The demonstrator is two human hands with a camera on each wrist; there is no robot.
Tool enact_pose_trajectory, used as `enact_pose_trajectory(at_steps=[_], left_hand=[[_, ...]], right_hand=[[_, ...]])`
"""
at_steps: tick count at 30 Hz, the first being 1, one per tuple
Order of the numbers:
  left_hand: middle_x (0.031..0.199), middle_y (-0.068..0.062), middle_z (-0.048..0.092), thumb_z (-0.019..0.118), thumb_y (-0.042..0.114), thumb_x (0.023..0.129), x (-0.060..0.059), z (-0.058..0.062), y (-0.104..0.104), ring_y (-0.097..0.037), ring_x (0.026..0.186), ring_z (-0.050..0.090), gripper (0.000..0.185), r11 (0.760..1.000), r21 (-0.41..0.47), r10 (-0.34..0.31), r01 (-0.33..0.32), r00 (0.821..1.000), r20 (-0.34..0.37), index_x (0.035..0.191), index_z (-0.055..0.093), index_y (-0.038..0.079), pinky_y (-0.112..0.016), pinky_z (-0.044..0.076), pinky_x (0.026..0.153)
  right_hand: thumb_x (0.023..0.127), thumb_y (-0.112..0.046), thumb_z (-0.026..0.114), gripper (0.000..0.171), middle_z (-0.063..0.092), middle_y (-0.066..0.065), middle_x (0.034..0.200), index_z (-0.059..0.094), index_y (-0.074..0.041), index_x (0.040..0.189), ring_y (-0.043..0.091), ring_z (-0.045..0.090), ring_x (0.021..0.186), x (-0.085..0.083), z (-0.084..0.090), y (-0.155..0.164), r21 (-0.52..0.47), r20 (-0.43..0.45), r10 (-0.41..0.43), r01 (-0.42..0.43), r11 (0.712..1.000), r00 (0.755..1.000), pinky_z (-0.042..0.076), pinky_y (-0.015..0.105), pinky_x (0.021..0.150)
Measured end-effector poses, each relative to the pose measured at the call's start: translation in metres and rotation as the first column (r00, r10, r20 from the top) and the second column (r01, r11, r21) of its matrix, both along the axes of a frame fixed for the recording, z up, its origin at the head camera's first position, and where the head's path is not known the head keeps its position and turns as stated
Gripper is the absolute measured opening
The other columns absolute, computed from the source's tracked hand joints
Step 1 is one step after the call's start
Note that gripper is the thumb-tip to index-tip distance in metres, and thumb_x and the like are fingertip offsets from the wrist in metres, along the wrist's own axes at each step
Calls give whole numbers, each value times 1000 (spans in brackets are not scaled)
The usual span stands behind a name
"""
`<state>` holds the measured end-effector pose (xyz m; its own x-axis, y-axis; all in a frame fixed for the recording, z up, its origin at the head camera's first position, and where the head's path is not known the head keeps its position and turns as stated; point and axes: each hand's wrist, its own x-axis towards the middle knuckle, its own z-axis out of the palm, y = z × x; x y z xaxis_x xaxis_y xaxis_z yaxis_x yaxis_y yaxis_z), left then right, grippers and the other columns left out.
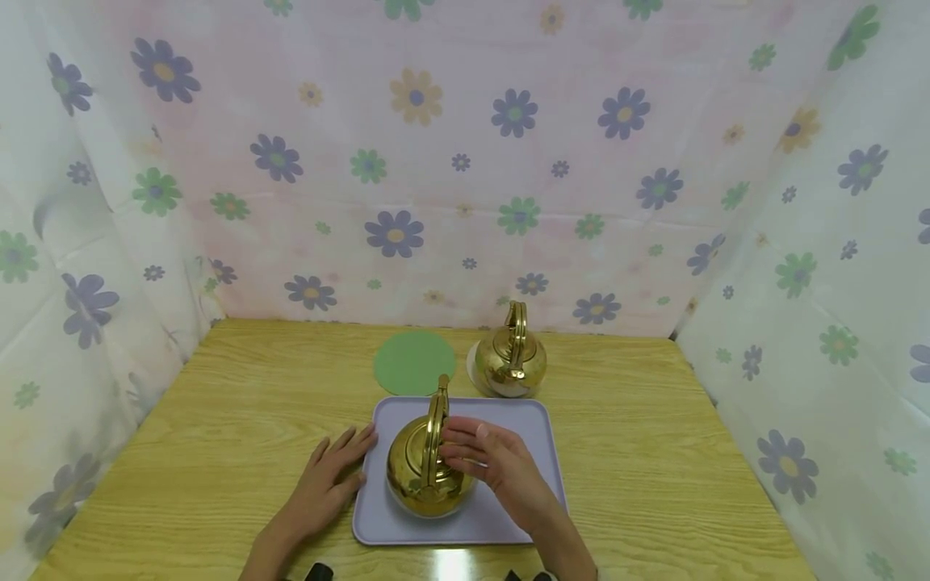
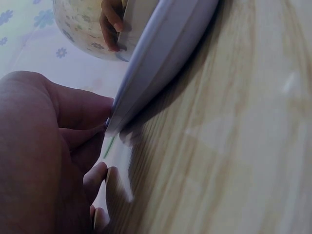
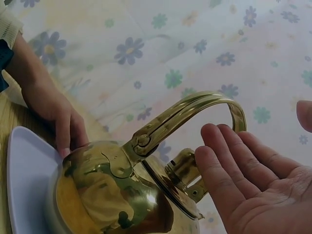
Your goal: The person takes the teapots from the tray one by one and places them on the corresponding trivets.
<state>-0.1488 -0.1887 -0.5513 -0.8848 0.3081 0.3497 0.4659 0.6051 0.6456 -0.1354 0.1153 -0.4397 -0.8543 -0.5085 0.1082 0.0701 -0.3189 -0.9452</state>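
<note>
Flowered cloth is hanging on three sides of a wooden table (image 1: 218, 420) in the head view. A brass kettle (image 1: 425, 464) is sitting on a lilac tray (image 1: 534, 452) near the front edge, while a second kettle (image 1: 511, 355) is standing on a pale coaster (image 1: 474, 369) behind the tray, just beside a green coaster (image 1: 414, 362) that is lying bare. Judging from this, one kettle is already placed on its coaster and the other is still waiting on the tray, not yet lifted. The left hand (image 1: 330, 476) is lying flat on the table, its fingers straight and touching the tray's left rim. The right hand (image 1: 494, 460) is reaching toward the near kettle's handle with relaxed fingers.

From the left wrist, the left hand (image 2: 44, 156) is pressing its fingertips (image 2: 95, 175) against the tray's edge (image 2: 161, 58), gripping nothing.

From the right wrist, the right hand (image 3: 248, 185) is spread open, palm up, fingers just beside the kettle's lid and arched handle (image 3: 195, 109); whether they are touching the metal I cannot tell. It is holding nothing.
</note>
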Motion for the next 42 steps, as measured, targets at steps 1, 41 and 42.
enact_pose_trajectory(at_steps=[1, 41, 42], left_hand=[[152, -10, 53, 67, 12, 91, 0, 0, 0, -49, 141, 39, 52, 1000, 0, 0, 0, 1000, 1, 142, 60, 8, -39, 6, 123], [152, -5, 53, 68, 12, 90, 0, -1, 0, -44, 142, 39, 53, 1000, 10, 5, -5, 1000, 15, 143, 60, 12, -34, 5, 123], [152, -5, 53, 68, 13, 91, 0, -2, 0, -44, 143, 39, 53, 1000, 9, 5, -6, 1000, 15, 143, 60, 12, -34, 5, 123]], right_hand=[[112, -30, 36, 61, 68, 3, 129, 37, 21, 144, 13, 68, 113, 0, 0, 0, 0, 1, 11, -11, 1000, 1000, 54, 30, 99], [101, -9, 60, 52, 69, 15, 116, 42, 22, 138, 11, 69, 98, 3, -1, -41, 73, 90, -151, 144, 987, 984, 58, 26, 86], [101, -8, 60, 51, 69, 15, 116, 42, 22, 138, 12, 69, 98, 3, -2, -42, 77, 93, -163, 156, 985, 982, 58, 26, 86]])
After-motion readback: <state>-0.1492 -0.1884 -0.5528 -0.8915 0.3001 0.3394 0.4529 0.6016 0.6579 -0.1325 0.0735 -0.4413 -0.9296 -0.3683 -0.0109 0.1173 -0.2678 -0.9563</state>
